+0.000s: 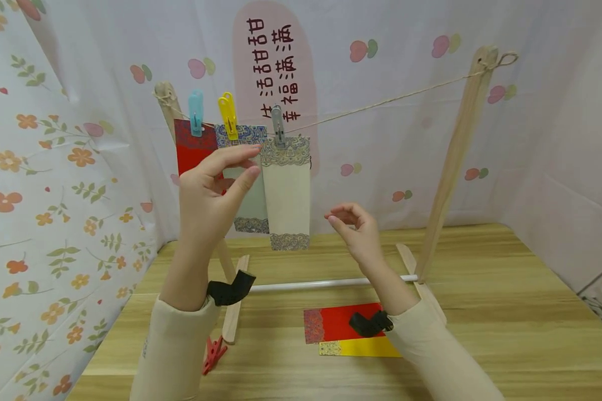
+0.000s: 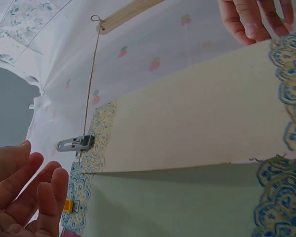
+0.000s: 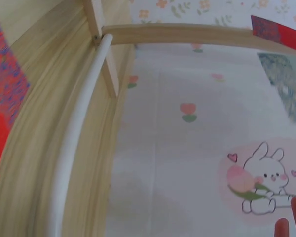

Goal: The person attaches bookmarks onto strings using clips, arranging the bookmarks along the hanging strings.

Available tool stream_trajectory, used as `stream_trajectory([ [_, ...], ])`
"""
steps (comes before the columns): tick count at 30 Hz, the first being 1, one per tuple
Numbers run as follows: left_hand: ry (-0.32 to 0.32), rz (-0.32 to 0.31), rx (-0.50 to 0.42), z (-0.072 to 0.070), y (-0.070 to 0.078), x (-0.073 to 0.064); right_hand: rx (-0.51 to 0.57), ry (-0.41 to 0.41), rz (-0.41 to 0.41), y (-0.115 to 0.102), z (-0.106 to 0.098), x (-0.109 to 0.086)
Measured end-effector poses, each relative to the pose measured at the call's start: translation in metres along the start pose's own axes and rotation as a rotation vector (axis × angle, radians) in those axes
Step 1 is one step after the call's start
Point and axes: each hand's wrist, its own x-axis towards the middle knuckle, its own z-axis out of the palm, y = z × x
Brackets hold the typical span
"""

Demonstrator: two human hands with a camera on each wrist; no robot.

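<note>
A cream card (image 1: 288,195) with patterned ends hangs from a twine line (image 1: 381,104) under a grey clothespin (image 1: 278,127). Left of it, a pale green card (image 1: 251,195) hangs by a yellow clothespin (image 1: 228,117), and a red card (image 1: 193,153) by a light blue one (image 1: 195,114). My left hand (image 1: 208,192) is raised in front of these cards, fingers loosely bent, holding nothing; the left wrist view shows its fingertips apart from the grey clothespin (image 2: 76,143). Beside the cream card's lower right side, my right hand (image 1: 358,231) hovers with relaxed, bent fingers and nothing in them.
Two wooden posts, the right one (image 1: 454,161) taller in view, carry the twine, with a white rod (image 1: 326,284) joining their feet. On the table (image 1: 501,312) lie a red card (image 1: 338,323), a yellow card (image 1: 366,348) and red clothespins (image 1: 214,355). Printed curtains stand behind.
</note>
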Motion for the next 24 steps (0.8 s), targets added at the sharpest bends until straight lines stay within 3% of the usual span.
stream_trajectory([
  [6,-0.028,-0.031,0.108,-0.023,-0.012,-0.030,-0.164,-0.077,0.058,0.014,-0.030,-0.011],
  [10,-0.048,-0.076,0.192,-0.041,-0.020,-0.049,-0.261,-0.131,0.138,0.025,-0.052,-0.022],
  [14,-0.065,-0.174,0.263,-0.057,-0.027,-0.069,-0.338,-0.162,0.220,0.033,-0.068,-0.032],
  [19,-0.077,-0.309,0.362,-0.075,-0.038,-0.093,-0.325,-0.222,0.219,0.040,-0.080,-0.042],
  [24,-0.144,-0.482,0.481,-0.093,-0.053,-0.112,-0.304,-0.299,0.233,0.047,-0.088,-0.048],
])
